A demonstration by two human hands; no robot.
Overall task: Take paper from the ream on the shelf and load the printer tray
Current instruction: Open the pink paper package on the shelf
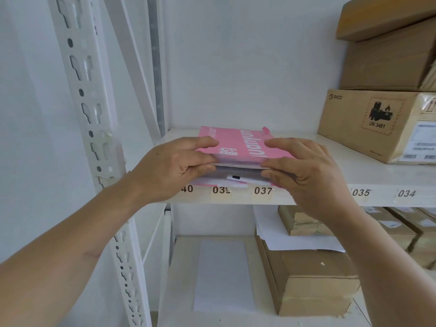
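Left hand (169,168) fingers (200,141) are lying flat on top of the ream (240,145), thumb tucked under its open front edge; the hand is pinching the wrapper there. Right hand (306,171) is mirroring this: fingers (283,143) are resting on the ream's top, thumb pressing beneath the torn flap, so it too is gripping the ream. Ream: pink wrapper with white lettering, front end torn open, white sheets showing at the mouth, a small white label with a black mark hanging just below. The ream is sitting flat at the front edge of the white shelf (368,178), above number tags 039 and 037. Brown boxes (368,123) are standing well to the right on the same shelf. Loose white sheets (224,274) are lying on the shelf below.
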